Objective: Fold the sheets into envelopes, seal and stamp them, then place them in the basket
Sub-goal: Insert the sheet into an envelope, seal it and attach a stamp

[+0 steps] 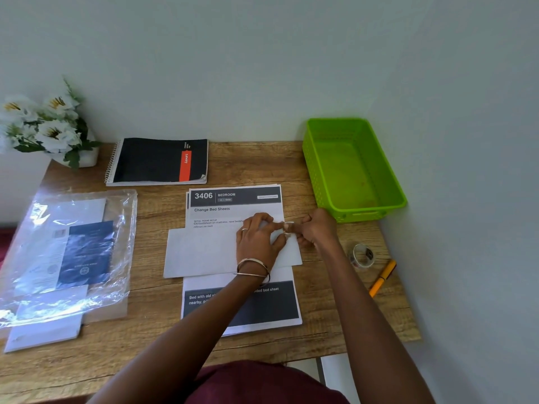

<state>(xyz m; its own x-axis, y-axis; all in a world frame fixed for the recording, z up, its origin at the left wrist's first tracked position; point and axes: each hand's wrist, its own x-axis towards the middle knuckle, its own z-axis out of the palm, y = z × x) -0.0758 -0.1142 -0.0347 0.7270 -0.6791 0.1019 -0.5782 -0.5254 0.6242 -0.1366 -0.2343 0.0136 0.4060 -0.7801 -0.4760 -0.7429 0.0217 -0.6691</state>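
Note:
A folded white sheet (201, 252) lies across a stack of printed sheets (233, 205) in the middle of the wooden table. My left hand (256, 240) rests on the folded sheet's right part with its fingers curled at the edge. My right hand (315, 228) is just to the right and pinches a small piece of clear tape (288, 228) between the two hands. The green plastic basket (388, 182) stands at the back right with nothing in it.
A roll of clear tape (361, 256) and an orange pen (382, 277) lie right of my hands. A black spiral notebook (157, 160) lies at the back. White flowers (46, 126) stand far left. A clear plastic bag with papers (67, 252) covers the left side.

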